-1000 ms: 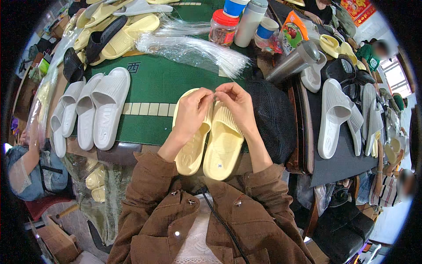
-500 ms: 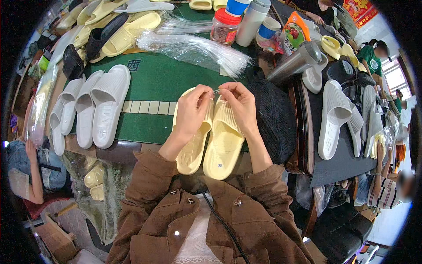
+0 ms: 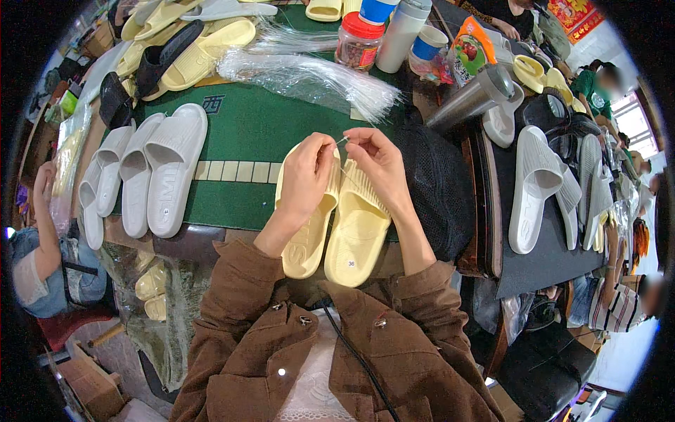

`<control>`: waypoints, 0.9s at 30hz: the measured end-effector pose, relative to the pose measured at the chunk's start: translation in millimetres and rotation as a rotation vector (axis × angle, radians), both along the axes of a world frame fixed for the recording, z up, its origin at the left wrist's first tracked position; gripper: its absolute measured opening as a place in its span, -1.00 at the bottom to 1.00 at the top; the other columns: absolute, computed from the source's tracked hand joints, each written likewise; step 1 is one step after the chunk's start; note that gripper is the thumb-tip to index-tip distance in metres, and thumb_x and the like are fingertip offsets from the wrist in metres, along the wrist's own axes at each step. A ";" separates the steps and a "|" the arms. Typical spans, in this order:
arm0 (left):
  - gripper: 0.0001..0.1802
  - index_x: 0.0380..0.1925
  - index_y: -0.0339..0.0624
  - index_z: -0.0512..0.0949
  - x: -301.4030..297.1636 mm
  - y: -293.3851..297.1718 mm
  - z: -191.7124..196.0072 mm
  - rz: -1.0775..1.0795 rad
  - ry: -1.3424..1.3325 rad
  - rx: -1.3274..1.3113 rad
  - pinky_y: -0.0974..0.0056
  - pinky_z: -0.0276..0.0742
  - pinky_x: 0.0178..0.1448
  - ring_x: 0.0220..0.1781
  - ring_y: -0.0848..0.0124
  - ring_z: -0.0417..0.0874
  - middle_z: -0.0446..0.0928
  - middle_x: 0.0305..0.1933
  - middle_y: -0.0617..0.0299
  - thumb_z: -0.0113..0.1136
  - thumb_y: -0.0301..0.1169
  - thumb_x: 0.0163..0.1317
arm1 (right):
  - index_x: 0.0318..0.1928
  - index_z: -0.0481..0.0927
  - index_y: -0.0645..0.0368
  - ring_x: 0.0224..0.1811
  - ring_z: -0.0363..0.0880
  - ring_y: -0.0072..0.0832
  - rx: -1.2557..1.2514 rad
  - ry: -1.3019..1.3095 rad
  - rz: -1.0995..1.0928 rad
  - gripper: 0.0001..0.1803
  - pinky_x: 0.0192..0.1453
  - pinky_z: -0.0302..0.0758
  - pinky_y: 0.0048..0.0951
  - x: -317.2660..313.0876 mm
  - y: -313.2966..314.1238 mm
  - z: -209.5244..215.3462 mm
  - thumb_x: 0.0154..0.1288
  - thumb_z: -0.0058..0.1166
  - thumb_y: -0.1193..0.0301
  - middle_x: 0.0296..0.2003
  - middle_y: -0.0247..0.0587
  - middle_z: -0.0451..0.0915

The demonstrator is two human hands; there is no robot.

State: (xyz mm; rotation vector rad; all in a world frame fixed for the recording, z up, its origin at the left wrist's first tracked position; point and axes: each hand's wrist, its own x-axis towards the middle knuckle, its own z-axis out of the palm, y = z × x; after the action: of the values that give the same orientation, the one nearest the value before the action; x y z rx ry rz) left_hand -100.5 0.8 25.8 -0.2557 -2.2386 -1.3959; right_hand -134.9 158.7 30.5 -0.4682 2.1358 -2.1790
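A pair of pale yellow slide sandals [image 3: 357, 243] lies side by side in front of me, toes away. Above their straps my left hand [image 3: 307, 179] is closed in a pinch on a thin clear plastic tie [image 3: 342, 141]. The other end of that tie is pinched between the thumb and forefinger of my right hand [image 3: 381, 163], held close to the left. Part of the strand runs down between the two sandals; whether it passes through the straps I cannot make out. A bundle of similar clear ties [image 3: 316, 79] is spread on the green mat beyond.
Grey slides [image 3: 176, 176] stand at the left on the green mat [image 3: 239, 204]. A black mesh bag [image 3: 436, 190] sits close to my right hand. Behind it are a steel tumbler [image 3: 470, 98], a red-lidded jar [image 3: 357, 46] and paper cups. More grey slides [image 3: 538, 186] lie on the right table.
My right fingers have opened slightly and shifted up along the tie, and more of the strand shows between my hands. The sandals stay put. At the left, another person's arm has risen.
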 end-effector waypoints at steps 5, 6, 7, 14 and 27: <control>-0.90 -0.23 -0.33 0.51 0.0 1.4 -2.6 -0.048 0.042 -0.034 0.13 0.48 -0.26 -0.34 0.08 0.59 0.54 -0.32 0.01 0.13 -0.62 0.26 | -0.15 0.67 0.28 -0.26 0.57 -0.62 0.107 0.056 0.001 -0.88 -0.14 0.48 -0.58 1.8 -1.5 6.7 0.32 0.18 0.54 -0.29 -0.32 0.65; -0.89 -0.22 -0.33 0.52 -0.8 0.9 -2.9 -0.045 0.055 -0.056 0.11 0.49 -0.24 -0.31 0.06 0.60 0.54 -0.30 0.00 0.13 -0.63 0.24 | -0.16 0.67 0.27 -0.26 0.58 -0.59 0.164 0.156 0.045 -0.88 -0.13 0.49 -0.57 2.5 -2.0 7.9 0.30 0.19 0.54 -0.28 -0.29 0.64; -0.87 -0.22 -0.33 0.52 -0.9 0.5 -3.2 -0.042 0.050 -0.077 0.09 0.49 -0.22 -0.28 0.04 0.61 0.54 -0.29 0.00 0.12 -0.64 0.23 | -0.16 0.67 0.26 -0.26 0.59 -0.56 0.262 0.202 0.066 -0.88 -0.13 0.49 -0.56 3.8 -1.8 8.9 0.29 0.20 0.54 -0.28 -0.27 0.64; -0.64 -0.01 -0.33 0.50 -0.5 3.3 -2.1 -0.044 0.123 -0.022 0.11 0.56 -0.07 -0.07 0.00 0.62 0.52 -0.03 -0.05 0.03 -0.74 0.18 | -0.14 0.66 0.26 -0.20 0.59 -0.60 0.162 0.243 -0.048 -0.88 -0.10 0.53 -0.54 4.7 -4.2 8.8 0.33 0.14 0.58 -0.22 -0.33 0.61; -0.81 -0.21 -0.26 0.57 -1.0 1.0 -9.0 0.014 0.069 -0.141 0.09 0.51 -0.14 -0.18 0.10 0.59 0.50 -0.24 0.09 0.27 -0.58 0.15 | -0.14 0.61 0.34 -0.34 0.65 -0.65 0.004 0.024 -0.020 -0.89 -0.22 0.59 -0.58 4.7 -3.7 5.3 0.45 0.04 0.57 -0.34 -0.29 0.67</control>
State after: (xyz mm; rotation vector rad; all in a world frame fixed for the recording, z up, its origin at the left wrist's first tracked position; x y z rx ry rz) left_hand -101.6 1.8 16.9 -0.3306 -2.2804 -1.2051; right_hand -130.2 155.0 35.8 -0.4773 2.1660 -2.1907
